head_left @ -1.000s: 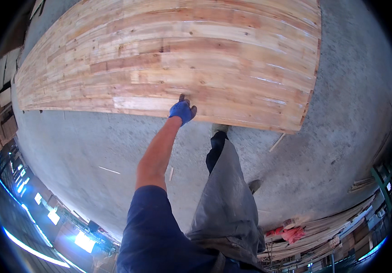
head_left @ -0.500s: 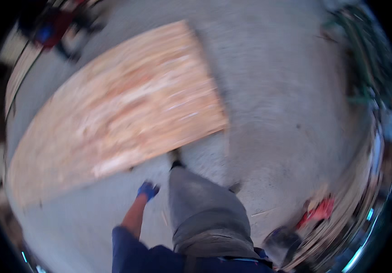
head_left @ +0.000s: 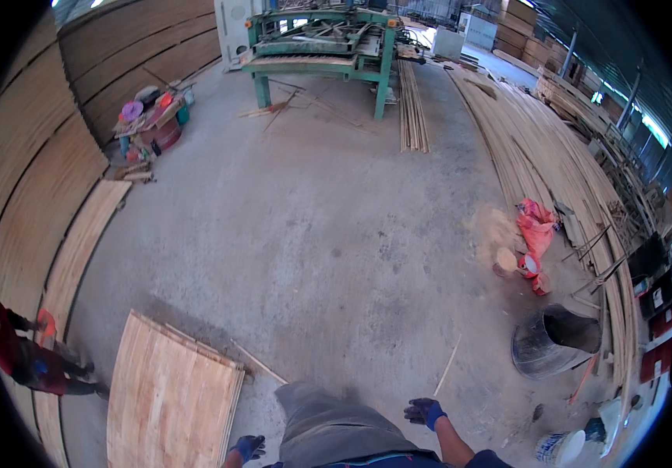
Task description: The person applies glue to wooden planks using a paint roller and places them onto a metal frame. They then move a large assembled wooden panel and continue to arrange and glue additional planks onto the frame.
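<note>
My left hand [head_left: 249, 447], in a dark blue glove, hangs at the lower edge beside my grey-trousered leg. Its fingers are apart and hold nothing. A low stack of pale wooden panels [head_left: 172, 390] lies on the floor to its left, not touching the hand. On the other side, my right hand [head_left: 425, 412] wears the same kind of glove, with fingers stretched out and nothing in them. Nearest to it is a thin wooden stick [head_left: 448, 363] on the concrete. Another stick [head_left: 259, 361] lies by the panels' right corner.
A co-worker [head_left: 28, 351] in dark red stands at the left, beside tall panel stacks [head_left: 28, 187]. Ahead is a green machine frame [head_left: 313, 66]. Along the right lie long wooden strips [head_left: 539, 140], a red sack [head_left: 535, 226], a black bin [head_left: 550, 343] and a white bucket [head_left: 560, 448].
My view has swung right and up, so the panels now sit lower left. The machine and my right hand have come into view. My left hand appears lower in the picture.
</note>
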The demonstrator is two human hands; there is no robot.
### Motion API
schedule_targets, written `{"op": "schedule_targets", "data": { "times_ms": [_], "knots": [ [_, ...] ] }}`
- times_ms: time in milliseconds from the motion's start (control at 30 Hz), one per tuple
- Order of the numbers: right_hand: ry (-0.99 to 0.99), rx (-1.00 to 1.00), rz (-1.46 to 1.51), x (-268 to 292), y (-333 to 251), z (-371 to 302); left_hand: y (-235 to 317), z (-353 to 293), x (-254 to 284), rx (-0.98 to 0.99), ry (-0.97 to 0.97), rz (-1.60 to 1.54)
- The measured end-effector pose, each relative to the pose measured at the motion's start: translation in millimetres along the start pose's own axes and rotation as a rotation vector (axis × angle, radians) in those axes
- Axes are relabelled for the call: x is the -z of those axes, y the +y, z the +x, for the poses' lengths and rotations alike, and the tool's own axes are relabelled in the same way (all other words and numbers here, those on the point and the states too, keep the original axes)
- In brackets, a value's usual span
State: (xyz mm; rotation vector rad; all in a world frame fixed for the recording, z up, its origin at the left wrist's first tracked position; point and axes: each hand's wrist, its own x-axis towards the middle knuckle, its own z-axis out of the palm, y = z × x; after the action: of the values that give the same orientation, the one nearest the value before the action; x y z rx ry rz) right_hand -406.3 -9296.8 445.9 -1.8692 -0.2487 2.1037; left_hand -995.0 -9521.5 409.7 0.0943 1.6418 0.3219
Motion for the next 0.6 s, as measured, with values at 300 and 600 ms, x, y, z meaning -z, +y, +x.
{"op": "schedule_targets", "data": {
  "times_ms": [300, 600],
  "knots": [
    [-0.12, 0.247, -0.175, 98.8, -211.3, 28.4, 259.1, 87.3, -167.4, -0.025, -0.046, 0.045],
    [0.338, -0.08, 0.372, 329.3, -241.5, 85.6, 645.6, 94.7, -420.5, -0.284, -0.098, 0.369]
  ]
}}
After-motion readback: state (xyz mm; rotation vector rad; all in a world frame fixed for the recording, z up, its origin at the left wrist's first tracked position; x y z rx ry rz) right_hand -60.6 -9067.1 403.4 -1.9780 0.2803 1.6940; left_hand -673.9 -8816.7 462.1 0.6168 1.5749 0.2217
